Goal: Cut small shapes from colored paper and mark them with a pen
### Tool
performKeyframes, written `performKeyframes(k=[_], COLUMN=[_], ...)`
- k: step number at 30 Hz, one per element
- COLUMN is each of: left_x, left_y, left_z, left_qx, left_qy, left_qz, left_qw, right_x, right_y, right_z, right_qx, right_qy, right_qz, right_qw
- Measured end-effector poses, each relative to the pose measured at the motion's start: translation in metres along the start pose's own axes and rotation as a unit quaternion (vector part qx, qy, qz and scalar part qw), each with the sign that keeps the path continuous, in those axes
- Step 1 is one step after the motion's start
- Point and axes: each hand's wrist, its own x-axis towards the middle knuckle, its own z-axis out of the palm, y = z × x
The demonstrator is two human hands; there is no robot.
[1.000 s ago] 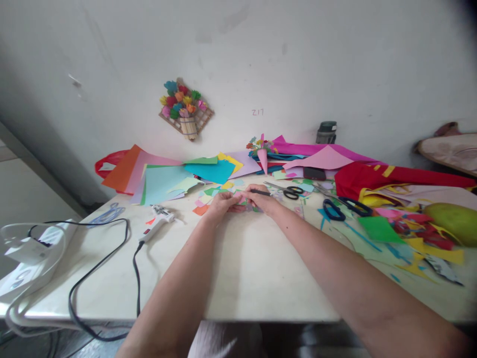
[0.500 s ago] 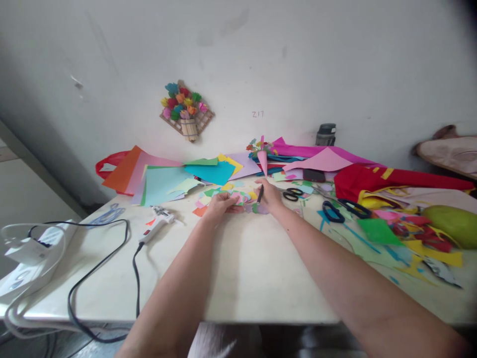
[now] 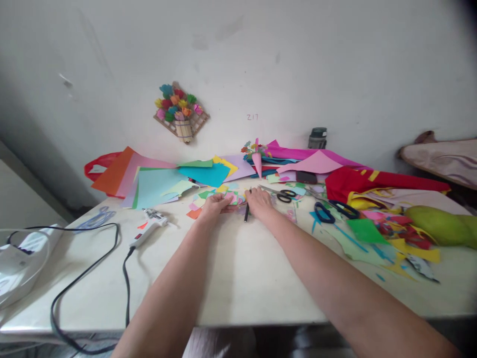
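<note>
My left hand lies at the far middle of the pale table, fingers curled on a small pink paper piece among coloured scraps. My right hand is just to its right, closed on a dark pen whose tip points down toward me onto the table. Both forearms reach forward from the near edge.
A white glue gun with a black cord lies at left. Large coloured paper sheets sit along the wall. Black scissors, blue scissors, red fabric, paper cuttings and a green fruit fill the right side.
My right hand turned the pen from lying level, to upright, to pointing down at the table. The left hand stayed on the pink piece. The camera shifted slightly right.
</note>
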Motion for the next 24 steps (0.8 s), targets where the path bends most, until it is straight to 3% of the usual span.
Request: performKeyframes(k=[7, 11, 15, 18, 24], left_x=[-0.001, 0.000, 0.000, 0.000, 0.001], left_y=[-0.001, -0.001, -0.002, -0.003, -0.005], left_z=[0.002, 0.003, 0.004, 0.004, 0.003], left_qx=[0.000, -0.013, -0.018, -0.026, -0.032], left_qy=[0.001, 0.015, 0.021, 0.022, 0.016], left_qz=[-0.018, -0.028, -0.036, -0.035, -0.020], left_qw=[1.000, 0.999, 0.999, 0.999, 0.999], right_x=[0.004, 0.006, 0.006, 0.004, 0.003], right_y=[0.010, 0.040, 0.076, 0.092, 0.095], right_z=[-0.009, -0.025, -0.028, -0.022, -0.016], right_qx=[0.012, 0.008, -0.008, 0.001, -0.008], right_qy=[0.008, 0.021, -0.019, -0.072, -0.061], right_qz=[0.024, 0.126, 0.243, 0.286, 0.267], right_qw=[1.000, 0.992, 0.970, 0.956, 0.962])
